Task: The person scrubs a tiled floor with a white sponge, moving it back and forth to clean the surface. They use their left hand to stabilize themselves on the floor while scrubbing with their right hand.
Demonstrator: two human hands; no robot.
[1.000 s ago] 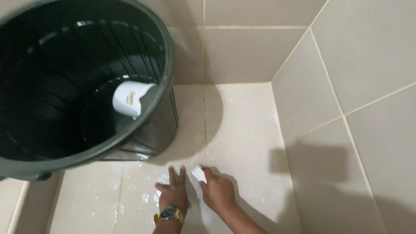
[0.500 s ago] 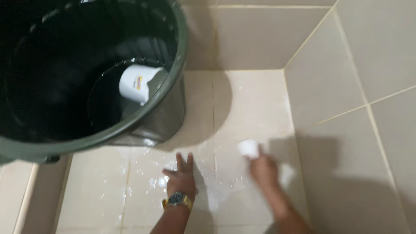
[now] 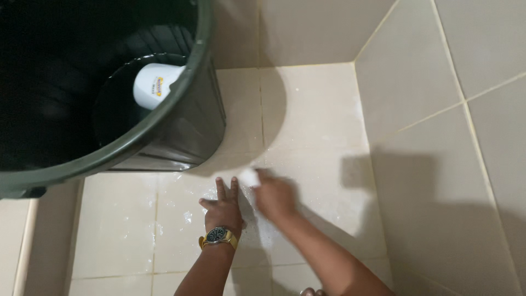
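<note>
Pressing flat on the wet floor (image 3: 307,109): left hand (image 3: 223,211), palm down, fingers (image 3: 220,190) spread wide and pointing toward the bucket, holding nothing. Yellow-strapped wristwatch (image 3: 219,236) on that wrist.

Right hand (image 3: 275,196) just beside it, to its right, motion-blurred. Fingers curled down over a small white pad (image 3: 250,177); could be a sponge or a cloth, cannot tell which. Only the pad's upper-left end shows past the fingertips; the rest is under the hand. Pad is on the floor tile, touching it, between the two hands and close to the tips of the left fingers. Whether pad and left fingers touch: cannot tell from the blur.

Floor is beige tile with pale grout lines, carrying white foamy streaks and droplets around both hands, thickest beneath and left of the left hand.

Dark green plastic bucket (image 3: 192,131) stands upright on the floor above-left of the hands, near but apart from them. Inside it, a white cup-like scoop (image 3: 155,85) with a small coloured label lies tilted against the inner wall near the bottom.

Beige tiled walls (image 3: 466,66) meet in the corner beyond the bucket and run down the right side. Shadow of the person falls across the right wall and the floor next to the right forearm.
</note>
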